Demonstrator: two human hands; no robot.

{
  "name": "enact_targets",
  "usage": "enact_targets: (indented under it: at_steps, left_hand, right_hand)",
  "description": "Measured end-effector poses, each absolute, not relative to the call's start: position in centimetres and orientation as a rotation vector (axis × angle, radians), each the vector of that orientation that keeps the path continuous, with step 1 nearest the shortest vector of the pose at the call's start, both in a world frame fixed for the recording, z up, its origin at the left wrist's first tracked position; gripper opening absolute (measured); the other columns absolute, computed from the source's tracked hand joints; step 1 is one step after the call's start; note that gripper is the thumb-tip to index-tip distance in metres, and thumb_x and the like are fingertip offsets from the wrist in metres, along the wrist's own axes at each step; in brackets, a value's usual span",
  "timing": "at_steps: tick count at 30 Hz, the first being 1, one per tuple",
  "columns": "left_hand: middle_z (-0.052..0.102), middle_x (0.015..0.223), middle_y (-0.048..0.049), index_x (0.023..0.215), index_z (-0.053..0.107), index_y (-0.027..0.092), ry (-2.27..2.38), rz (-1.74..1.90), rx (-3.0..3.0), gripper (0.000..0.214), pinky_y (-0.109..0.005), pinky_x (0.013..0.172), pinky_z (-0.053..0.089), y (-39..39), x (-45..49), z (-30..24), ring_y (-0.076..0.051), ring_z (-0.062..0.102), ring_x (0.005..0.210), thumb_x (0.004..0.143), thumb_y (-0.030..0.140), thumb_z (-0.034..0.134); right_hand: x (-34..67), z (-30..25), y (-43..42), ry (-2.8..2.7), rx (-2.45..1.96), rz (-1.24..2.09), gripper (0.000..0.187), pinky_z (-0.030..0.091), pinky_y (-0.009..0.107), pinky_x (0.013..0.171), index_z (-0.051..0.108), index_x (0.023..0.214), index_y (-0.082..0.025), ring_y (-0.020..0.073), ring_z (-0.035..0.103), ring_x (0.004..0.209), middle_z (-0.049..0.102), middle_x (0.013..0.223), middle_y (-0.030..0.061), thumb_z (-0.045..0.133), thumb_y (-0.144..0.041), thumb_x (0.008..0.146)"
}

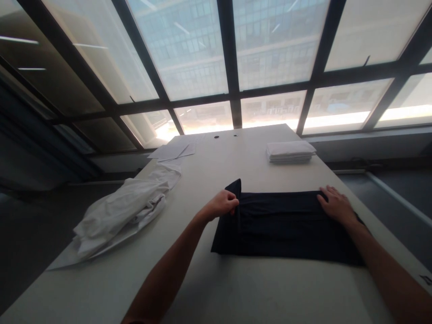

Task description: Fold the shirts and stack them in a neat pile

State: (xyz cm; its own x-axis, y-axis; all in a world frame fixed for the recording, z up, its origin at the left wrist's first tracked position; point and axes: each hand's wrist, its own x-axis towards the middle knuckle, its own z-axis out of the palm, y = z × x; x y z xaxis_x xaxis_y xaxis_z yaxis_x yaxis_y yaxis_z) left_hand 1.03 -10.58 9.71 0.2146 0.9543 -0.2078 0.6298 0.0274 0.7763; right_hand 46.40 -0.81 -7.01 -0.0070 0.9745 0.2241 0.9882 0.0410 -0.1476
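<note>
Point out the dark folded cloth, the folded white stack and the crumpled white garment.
Dark folded cloth [286, 229]: head view, flat middle.
Folded white stack [290, 151]: head view, top layer.
Crumpled white garment [124, 209]: head view, bunched middle.

The single head-worn camera looks forward and slightly down along the pale counter [236, 288] from its near edge, close above both forearms, facing a wall of large windows [216, 58] beyond the far end, with no second view to overlap.

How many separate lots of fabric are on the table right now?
3: the dark garment under both hands, the crumpled white cloth at the left edge, and the folded white stack at the far right. How many pieces the stack holds is unclear.
</note>
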Motion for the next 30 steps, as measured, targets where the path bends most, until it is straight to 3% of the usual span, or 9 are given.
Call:
enact_targets:
  at_steps: [6,11,16,19,21,25,28,30]
  left_hand:
    - [0.063,0.056,-0.0019,0.057,0.060,0.017,1.658,0.331,1.816,0.024,-0.024,0.053,0.036,-9.5,7.3,5.0,-0.014,0.057,0.055,0.080,0.021,0.056]
    - [0.065,0.067,-0.0022,0.073,0.065,0.018,1.612,0.468,2.029,0.032,-0.027,0.062,0.044,-10.4,7.0,3.1,-0.017,0.060,0.062,0.097,0.030,0.046]
    - [0.070,0.113,-0.0074,0.111,0.067,0.020,1.565,0.781,2.222,0.024,-0.036,0.098,0.048,-11.6,4.5,2.9,-0.022,0.064,0.107,0.096,0.020,0.049]
    - [0.058,0.141,-0.0075,0.131,0.060,0.023,1.514,0.685,2.351,0.036,-0.045,0.116,0.035,-12.6,4.1,2.0,-0.024,0.051,0.134,0.097,0.021,0.050]
    - [0.046,0.155,-0.0061,0.144,0.050,0.025,1.451,0.536,2.430,0.045,-0.050,0.123,0.023,-13.4,4.0,1.4,-0.025,0.037,0.146,0.099,0.027,0.050]
    - [0.030,0.164,-0.0055,0.156,0.033,0.026,1.386,0.374,2.490,0.057,-0.053,0.125,0.014,-14.3,4.0,0.8,-0.025,0.022,0.153,0.102,0.037,0.047]
    - [0.039,0.160,-0.0054,0.152,0.041,0.025,1.443,0.468,2.465,0.048,-0.050,0.125,0.018,-14.5,3.8,0.9,-0.023,0.028,0.151,0.105,0.031,0.041]
    - [0.048,0.154,-0.0062,0.145,0.049,0.023,1.492,0.580,2.428,0.043,-0.049,0.124,0.022,-14.7,3.5,0.9,-0.022,0.035,0.147,0.104,0.027,0.040]
  right_hand:
    - [46.3,-6.8,-0.9,-2.053,-2.005,-0.075,0.058,0.032,0.054,0.115,0.055,0.142,-0.014,0.0320,0.037,0.145,0.046,0.153,0.0191,0.031,-0.046,0.101]
    - [46.2,-6.9,-1.0,-2.063,-1.996,-0.084,0.058,0.033,0.054,0.115,0.055,0.142,-0.013,0.0328,0.037,0.145,0.046,0.153,0.0194,0.032,-0.046,0.101]
    - [46.0,-6.6,-1.0,-2.036,-1.967,-0.085,0.056,0.034,0.058,0.113,0.058,0.139,-0.010,0.0360,0.039,0.143,0.048,0.151,0.0218,0.036,-0.043,0.099]
    - [45.1,-5.0,-1.5,-1.951,-1.869,-0.133,0.051,0.034,0.059,0.112,0.063,0.132,-0.008,0.0372,0.041,0.141,0.051,0.147,0.0240,0.040,-0.037,0.097]
    - [43.5,-3.2,-2.5,-1.860,-1.746,-0.121,0.046,0.038,0.053,0.111,0.068,0.124,-0.007,0.0349,0.050,0.133,0.060,0.138,0.0232,0.042,-0.032,0.094]
    - [37.0,0.7,-6.2,-1.733,-1.606,0.342,0.037,0.052,0.038,0.087,0.076,0.100,-0.014,0.0276,0.071,0.093,0.077,0.099,0.0133,0.048,-0.037,0.092]
    - [30.8,2.2,-9.5,-1.839,-1.458,0.889,0.035,0.050,0.030,0.062,0.076,0.088,-0.017,0.0212,0.069,0.064,0.075,0.075,0.0061,0.052,-0.042,0.091]
    - [27.3,2.3,-10.9,-1.890,-1.404,1.097,0.038,0.046,0.027,0.054,0.072,0.072,-0.017,0.0187,0.065,0.054,0.071,0.063,0.0046,0.054,-0.045,0.090]
